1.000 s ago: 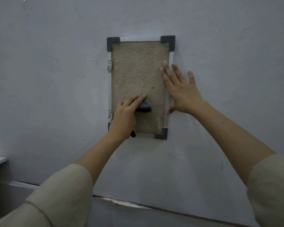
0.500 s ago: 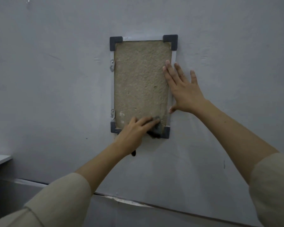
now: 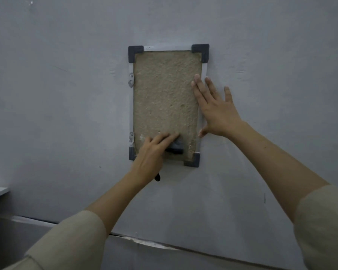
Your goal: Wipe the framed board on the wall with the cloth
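Person, seen from own head height: two arms entering from the lower edge. Left sleeve: beige, loose, plain cloth, pushed up to about the elbow, wide open cuff with a soft fold near it. Right sleeve: same beige cloth, same loose cut, cuff likewise at the elbow. Forearms bare below both cuffs. Left hand and right hand: bare, ungloved, short nails.

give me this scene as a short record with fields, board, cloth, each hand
board: framed board upright on the wall, tan rough face, dark corner caps
cloth: dark cloth pressed on the board's lower part
left hand: left hand holds the cloth against the board
right hand: right hand flat and open, fingers spread across the board's right edge and the wall
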### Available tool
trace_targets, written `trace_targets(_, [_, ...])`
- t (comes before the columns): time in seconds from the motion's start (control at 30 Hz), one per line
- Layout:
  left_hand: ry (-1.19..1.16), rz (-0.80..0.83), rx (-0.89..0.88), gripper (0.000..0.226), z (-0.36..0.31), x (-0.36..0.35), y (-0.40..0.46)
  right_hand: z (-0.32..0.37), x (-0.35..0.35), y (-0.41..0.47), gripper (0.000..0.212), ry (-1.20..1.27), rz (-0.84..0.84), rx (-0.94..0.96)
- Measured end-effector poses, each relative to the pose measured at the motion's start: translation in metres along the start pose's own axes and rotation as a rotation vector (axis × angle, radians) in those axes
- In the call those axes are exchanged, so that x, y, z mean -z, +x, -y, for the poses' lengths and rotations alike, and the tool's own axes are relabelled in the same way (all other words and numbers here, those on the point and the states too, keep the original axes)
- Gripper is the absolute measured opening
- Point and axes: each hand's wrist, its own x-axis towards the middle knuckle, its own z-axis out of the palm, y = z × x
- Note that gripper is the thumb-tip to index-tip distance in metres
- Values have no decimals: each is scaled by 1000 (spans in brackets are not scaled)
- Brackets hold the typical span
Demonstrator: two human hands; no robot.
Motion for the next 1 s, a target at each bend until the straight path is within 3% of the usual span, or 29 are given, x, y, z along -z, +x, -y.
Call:
trace_targets(0.07, [-17, -38, 86, 75, -10, -3, -2, 1, 0, 0, 138, 4, 1, -4])
trace_targets(0.2, [64, 127, -190, 81, -15, -17, -19, 1, 0, 0, 138, -2, -1, -8])
trace_targets(0.27, [60, 121, -228, 81, -10, -12, -10, 0, -1, 0, 139, -2, -6, -7])
trace_targets(0.4, [-52, -90, 44, 73, -14, 1, 17, 1, -1, 1, 139, -2, -2, -5])
trace_targets(0.47, [-63, -95, 77, 74, -16, 0, 18, 1, -2, 1, 139, -6, -4, -4])
trace_targets(0.63, [84, 239, -229, 79, -16, -2, 4, 1, 0, 0, 138, -7, -6, -6])
trace_targets(0.7, [98, 198, -243, 77, -11, 4, 13, 1, 0, 0, 138, -6, -8, -4])
trace_targets(0.83, [-3, 2, -21, 70, -17, 5, 19, 1, -1, -1, 137, 0, -7, -2])
trace_targets(1.0, [113, 277, -222, 75, -23, 4, 10, 0, 1, 0, 137, 0, -3, -3])
